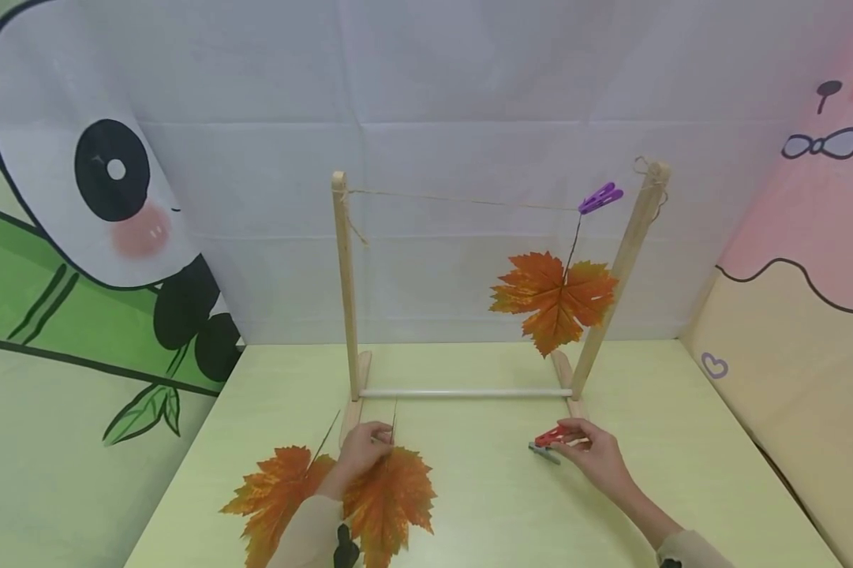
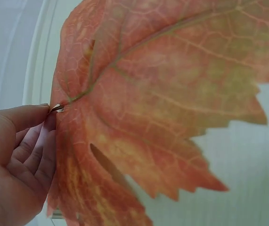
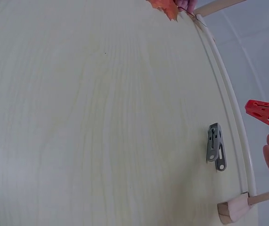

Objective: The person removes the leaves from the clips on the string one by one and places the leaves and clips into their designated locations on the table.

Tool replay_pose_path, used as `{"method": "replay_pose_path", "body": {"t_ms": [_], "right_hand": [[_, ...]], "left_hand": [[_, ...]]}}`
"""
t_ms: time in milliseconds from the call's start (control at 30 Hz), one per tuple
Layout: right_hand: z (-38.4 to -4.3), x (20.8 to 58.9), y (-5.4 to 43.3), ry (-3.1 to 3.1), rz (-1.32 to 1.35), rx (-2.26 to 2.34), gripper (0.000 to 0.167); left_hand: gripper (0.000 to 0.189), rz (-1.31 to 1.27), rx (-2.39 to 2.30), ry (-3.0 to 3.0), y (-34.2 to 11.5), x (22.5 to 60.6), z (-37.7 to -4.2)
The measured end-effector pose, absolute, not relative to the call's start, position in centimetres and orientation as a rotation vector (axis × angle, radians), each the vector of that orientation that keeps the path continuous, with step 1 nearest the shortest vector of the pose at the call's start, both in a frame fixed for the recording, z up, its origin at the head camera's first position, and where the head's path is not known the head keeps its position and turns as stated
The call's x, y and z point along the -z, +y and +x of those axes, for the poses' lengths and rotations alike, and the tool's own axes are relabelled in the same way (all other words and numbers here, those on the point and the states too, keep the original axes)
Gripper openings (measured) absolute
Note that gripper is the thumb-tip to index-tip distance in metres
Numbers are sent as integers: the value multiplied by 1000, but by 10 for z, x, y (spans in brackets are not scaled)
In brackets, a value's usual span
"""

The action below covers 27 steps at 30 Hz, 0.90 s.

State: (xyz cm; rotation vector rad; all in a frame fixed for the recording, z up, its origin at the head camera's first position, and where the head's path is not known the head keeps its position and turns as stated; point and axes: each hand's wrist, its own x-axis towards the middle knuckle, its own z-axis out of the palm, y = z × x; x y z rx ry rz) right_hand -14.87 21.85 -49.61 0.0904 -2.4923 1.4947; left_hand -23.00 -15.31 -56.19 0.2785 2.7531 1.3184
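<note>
My left hand [image 1: 365,451] pinches an orange artificial maple leaf [image 1: 392,505] by its dark stem, close to where stem and blade meet. The left wrist view shows thumb and fingers at that stem base, the veined leaf [image 2: 167,75] filling much of the picture. Between thumb and fingers of my right hand [image 1: 596,457] is a red clothespin [image 3: 261,111], raised off the table. Below it a grey clothespin [image 3: 214,143] lies on the tabletop. Another maple leaf [image 1: 277,489] lies left of my left hand, partly behind my sleeve.
A wooden frame [image 1: 345,284] stands behind the hands, with twine [image 1: 462,199] strung between its posts and a white rod [image 1: 462,393] low down. On the twine, near the right post, a purple clothespin [image 1: 600,199] holds a hanging maple leaf [image 1: 557,300]. Printed cloth surrounds the table.
</note>
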Motion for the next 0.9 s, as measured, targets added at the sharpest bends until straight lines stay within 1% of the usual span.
{"method": "replay_pose_path", "body": {"t_ms": [267,500,733,867,900], "right_hand": [[-146,505,219,-2472,55,-1551,28],[-155,540,233,-2485,25,-1556,33],[-151,547,234,-2493,-23,-1546,33],[-147,552,237,-2467,-12,-1554,33],[-146,554,237,-2457,-17,-1557,33]], "left_hand": [[24,259,-1362,2765,-156,570,-227],[25,245,-1396,2765,-157,572,-225],[24,241,-1322,2825,-159,572,-225],[23,304,-1372,2812,-163,574,-225],[22,366,-1402,2816,-165,577,-226]]}}
